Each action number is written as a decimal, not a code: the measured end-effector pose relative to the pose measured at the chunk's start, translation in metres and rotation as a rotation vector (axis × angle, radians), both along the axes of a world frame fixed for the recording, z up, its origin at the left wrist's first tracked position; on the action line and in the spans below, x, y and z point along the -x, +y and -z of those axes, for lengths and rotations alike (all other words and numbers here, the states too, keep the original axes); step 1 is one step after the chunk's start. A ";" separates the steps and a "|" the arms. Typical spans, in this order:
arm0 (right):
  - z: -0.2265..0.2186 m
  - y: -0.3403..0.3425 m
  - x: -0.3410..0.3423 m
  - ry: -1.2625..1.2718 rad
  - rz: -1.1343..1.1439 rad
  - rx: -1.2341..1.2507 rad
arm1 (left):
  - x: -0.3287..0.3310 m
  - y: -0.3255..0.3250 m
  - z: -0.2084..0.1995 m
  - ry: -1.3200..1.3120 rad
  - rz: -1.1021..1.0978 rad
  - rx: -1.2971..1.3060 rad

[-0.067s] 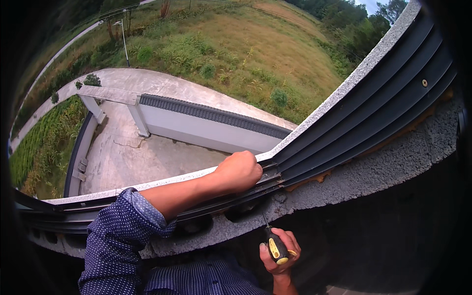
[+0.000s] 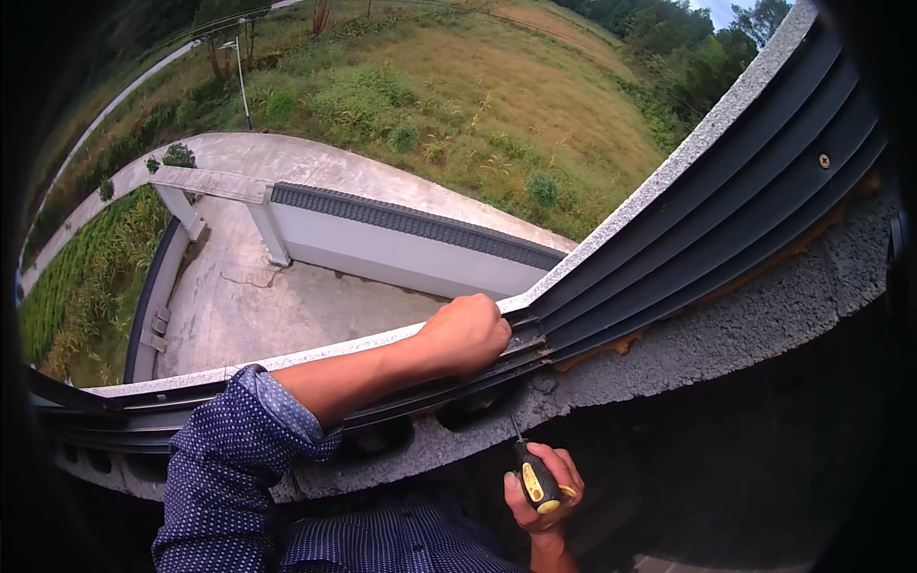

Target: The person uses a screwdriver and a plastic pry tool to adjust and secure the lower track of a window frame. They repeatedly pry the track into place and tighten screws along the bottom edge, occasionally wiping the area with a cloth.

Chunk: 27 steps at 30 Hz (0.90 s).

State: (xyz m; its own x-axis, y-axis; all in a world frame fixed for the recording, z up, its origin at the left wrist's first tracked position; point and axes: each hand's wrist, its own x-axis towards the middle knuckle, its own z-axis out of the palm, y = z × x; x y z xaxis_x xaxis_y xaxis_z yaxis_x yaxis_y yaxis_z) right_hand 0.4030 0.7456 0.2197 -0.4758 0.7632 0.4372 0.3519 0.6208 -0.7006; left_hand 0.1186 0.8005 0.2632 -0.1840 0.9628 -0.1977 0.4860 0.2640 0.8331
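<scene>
My left hand (image 2: 467, 334) rests at the corner of the dark window frame, where the bottom track (image 2: 411, 390) meets the side jamb (image 2: 707, 201). Its fingers are curled into a fist on the far side, and anything inside them is hidden. Lower down, on the near side of the block wall, my right hand (image 2: 564, 482) grips a screwdriver (image 2: 538, 482) with a black and yellow handle. The thin shaft points up toward the rough block edge below the frame. A brass-coloured screw (image 2: 824, 161) sits in the side jamb.
Bare grey blocks (image 2: 726, 315) with hollow openings run under and beside the frame. Orange-brown foam (image 2: 611, 347) shows along the joint. Beyond the speckled outer ledge (image 2: 650, 186), far below, lie a concrete yard (image 2: 315, 310), a white boundary wall (image 2: 411, 250) and a grassy field.
</scene>
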 end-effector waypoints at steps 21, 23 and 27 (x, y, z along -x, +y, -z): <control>0.003 -0.009 -0.002 -0.013 0.017 -0.020 | 0.004 -0.002 0.014 0.179 0.121 -0.181; 0.003 -0.009 -0.001 -0.014 0.013 -0.028 | 0.001 -0.005 0.013 0.197 0.120 -0.178; 0.005 -0.006 0.003 0.013 -0.012 -0.078 | -0.001 -0.009 0.017 0.176 0.092 -0.168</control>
